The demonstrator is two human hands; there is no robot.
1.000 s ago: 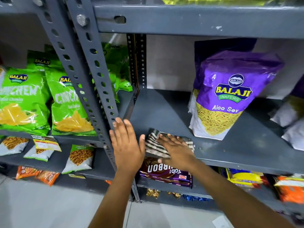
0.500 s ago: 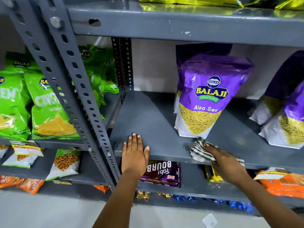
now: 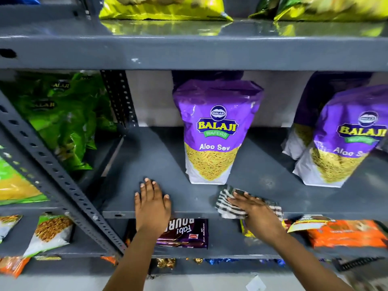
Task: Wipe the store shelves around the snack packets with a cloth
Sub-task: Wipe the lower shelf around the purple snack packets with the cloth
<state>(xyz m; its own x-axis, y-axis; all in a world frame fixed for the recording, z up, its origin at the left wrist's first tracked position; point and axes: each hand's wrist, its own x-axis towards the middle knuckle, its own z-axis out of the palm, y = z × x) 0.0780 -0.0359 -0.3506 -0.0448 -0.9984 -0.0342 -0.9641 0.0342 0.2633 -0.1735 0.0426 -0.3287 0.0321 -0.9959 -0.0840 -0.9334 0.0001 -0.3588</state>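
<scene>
Now, on the far left the green packets sit on the next shelf over. The left hand lies flat and open on the grey shelf, holding nothing. The purple packet stands just behind the striped cloth. The right hand presses flat on that cloth at the front edge. A big swipe could bump the packet, or the cloth could slide off.
</scene>
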